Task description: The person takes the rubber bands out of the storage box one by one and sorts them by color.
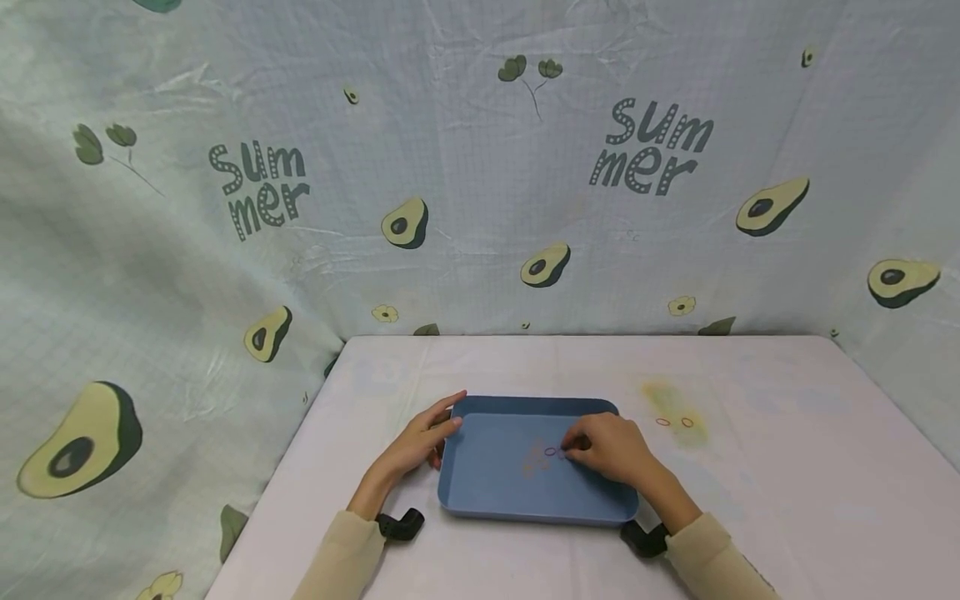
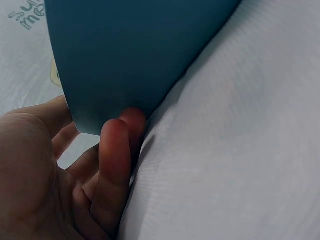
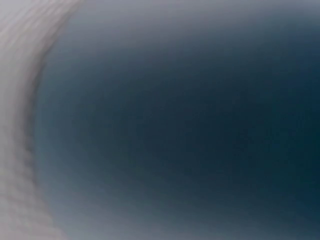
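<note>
A blue rectangular tray [image 1: 495, 475] lies on the table. My left hand [image 1: 412, 442] holds its left rim, thumb over the edge and fingers curled against the outer wall; the left wrist view shows these fingers by the blue tray wall [image 2: 125, 55]. Over the right half of the tray, my right hand [image 1: 611, 446] has curled fingers, its fingertips pinching at a tiny purple rubber band. Another thin purple rubber band [image 1: 551, 452] lies just left of them. Several faint orange rubber bands [image 1: 534, 460] lie nearby on the tray floor. The right wrist view shows only the blurred tray wall [image 3: 175, 125].
Two red rubber bands, a left one [image 1: 663, 422] and a right one [image 1: 687, 422], lie on a yellow patch of the white tablecloth [image 1: 787, 467], right of the tray. An avocado-print curtain [image 1: 465, 167] hangs behind the table and along its sides.
</note>
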{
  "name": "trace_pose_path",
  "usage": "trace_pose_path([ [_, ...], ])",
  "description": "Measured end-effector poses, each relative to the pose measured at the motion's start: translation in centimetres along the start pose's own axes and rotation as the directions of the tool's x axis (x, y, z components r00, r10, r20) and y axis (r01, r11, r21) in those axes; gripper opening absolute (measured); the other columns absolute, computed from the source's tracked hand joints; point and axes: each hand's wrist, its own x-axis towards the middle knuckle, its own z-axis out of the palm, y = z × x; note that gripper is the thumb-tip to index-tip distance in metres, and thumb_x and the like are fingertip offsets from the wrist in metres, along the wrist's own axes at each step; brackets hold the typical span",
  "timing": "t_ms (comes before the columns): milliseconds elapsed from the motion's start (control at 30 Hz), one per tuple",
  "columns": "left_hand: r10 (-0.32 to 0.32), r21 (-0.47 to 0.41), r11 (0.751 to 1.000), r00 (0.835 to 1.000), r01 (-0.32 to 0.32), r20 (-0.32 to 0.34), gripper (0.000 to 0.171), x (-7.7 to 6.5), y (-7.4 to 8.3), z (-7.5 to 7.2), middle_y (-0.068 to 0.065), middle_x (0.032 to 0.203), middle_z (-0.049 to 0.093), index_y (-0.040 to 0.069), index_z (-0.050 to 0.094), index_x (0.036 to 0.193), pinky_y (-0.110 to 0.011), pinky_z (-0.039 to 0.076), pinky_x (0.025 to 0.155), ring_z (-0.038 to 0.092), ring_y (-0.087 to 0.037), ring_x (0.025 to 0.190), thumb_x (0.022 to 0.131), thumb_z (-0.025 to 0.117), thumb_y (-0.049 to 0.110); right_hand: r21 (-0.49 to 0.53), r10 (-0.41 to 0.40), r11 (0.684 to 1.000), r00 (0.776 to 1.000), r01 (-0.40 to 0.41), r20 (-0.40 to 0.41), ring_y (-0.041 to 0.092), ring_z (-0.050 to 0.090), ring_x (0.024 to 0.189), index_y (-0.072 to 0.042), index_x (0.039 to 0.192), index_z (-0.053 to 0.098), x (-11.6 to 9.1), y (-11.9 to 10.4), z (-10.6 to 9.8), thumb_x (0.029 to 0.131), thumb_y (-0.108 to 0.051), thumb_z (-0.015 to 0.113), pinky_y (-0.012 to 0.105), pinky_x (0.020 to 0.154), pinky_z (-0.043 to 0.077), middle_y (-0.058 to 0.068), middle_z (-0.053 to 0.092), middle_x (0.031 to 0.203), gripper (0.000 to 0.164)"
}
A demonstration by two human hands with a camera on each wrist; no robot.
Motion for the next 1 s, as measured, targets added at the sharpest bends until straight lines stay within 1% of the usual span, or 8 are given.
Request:
trace_pose_path([
  [33,0.0,0.002,1.0,1.0,0.0,-0.001,0.056,-0.01,-0.05,0.02,-0.017,0.149,0.04,0.026,0.027,0.153,-0.034,0.049,0.047,0.048,-0.019,0.059,0.102,0.049,0.033,0.004,0.003,1.0,1.0,-0.003,-0.001,-0.001,0.059,0.068,-0.03,0.083,0.076,-0.05,-0.03,0.03,0.078,-0.028,0.08,0.022,0.055,0.046,-0.018,0.068,0.076,0.007],
  [67,0.002,0.005,1.0,1.0,-0.002,-0.004,0.056,0.12,-0.49,0.01,-0.016,0.149,0.04,0.027,0.028,0.153,-0.033,0.049,0.047,0.048,-0.018,0.059,0.101,0.049,0.035,0.009,0.002,1.0,1.0,-0.002,-0.004,0.0,0.059,0.068,-0.03,0.082,0.076,-0.11,-0.03,0.04,0.078,-0.028,0.08,0.022,0.055,0.046,-0.018,0.068,0.076,0.006],
  [333,-0.002,0.029,1.0,1.0,0.002,-0.011,0.057,-0.16,-0.73,0.14,-0.01,0.147,0.043,0.031,0.028,0.152,-0.032,0.05,0.048,0.049,-0.016,0.058,0.1,0.049,0.042,0.026,-0.004,1.0,1.0,0.004,-0.02,-0.002,0.058,0.066,-0.031,0.079,0.076,-0.48,0.08,0.39,0.077,-0.028,0.081,0.021,0.054,0.045,-0.018,0.068,0.075,0.007],
  [467,0.0,0.03,1.0,1.0,0.0,-0.012,0.057,-0.2,-0.78,0.17,-0.01,0.147,0.042,0.031,0.029,0.152,-0.032,0.05,0.048,0.049,-0.016,0.057,0.1,0.049,0.042,0.02,0.0,1.0,1.0,0.001,-0.027,-0.002,0.057,0.064,-0.032,0.077,0.075,-0.55,0.06,0.46,0.076,-0.028,0.081,0.021,0.053,0.044,-0.018,0.067,0.073,0.007],
  [667,0.009,0.018,1.0,1.0,-0.008,-0.005,0.058,-0.21,-0.89,0.14,-0.014,0.147,0.041,0.027,0.028,0.153,-0.034,0.05,0.046,0.049,-0.015,0.056,0.1,0.05,0.039,0.011,0.005,1.0,1.0,-0.005,-0.023,-0.004,0.053,0.061,-0.031,0.074,0.073,-0.62,-0.04,0.57,0.075,-0.029,0.081,0.02,0.052,0.042,-0.019,0.065,0.07,0.008],
  [867,-0.005,0.022,1.0,1.0,0.005,-0.015,0.057,-0.16,-0.69,0.03,-0.008,0.146,0.043,0.032,0.03,0.152,-0.033,0.05,0.047,0.049,-0.017,0.057,0.099,0.05,0.042,-0.023,0.004,1.0,1.0,-0.004,-0.002,-0.004,0.047,0.057,-0.032,0.072,0.071,-0.57,-0.24,0.42,0.077,-0.031,0.08,0.02,0.051,0.04,-0.021,0.059,0.065,0.01],
  [1000,-0.002,0.022,1.0,1.0,0.002,-0.018,0.058,-0.18,-0.66,-0.09,-0.01,0.146,0.043,0.031,0.03,0.152,-0.034,0.05,0.047,0.049,-0.017,0.057,0.099,0.051,0.042,-0.026,-0.001,1.0,1.0,0.001,0.005,-0.003,0.046,0.057,-0.031,0.072,0.07,-0.47,-0.4,0.15,0.077,-0.029,0.079,0.021,0.051,0.04,-0.021,0.058,0.064,0.011],
])
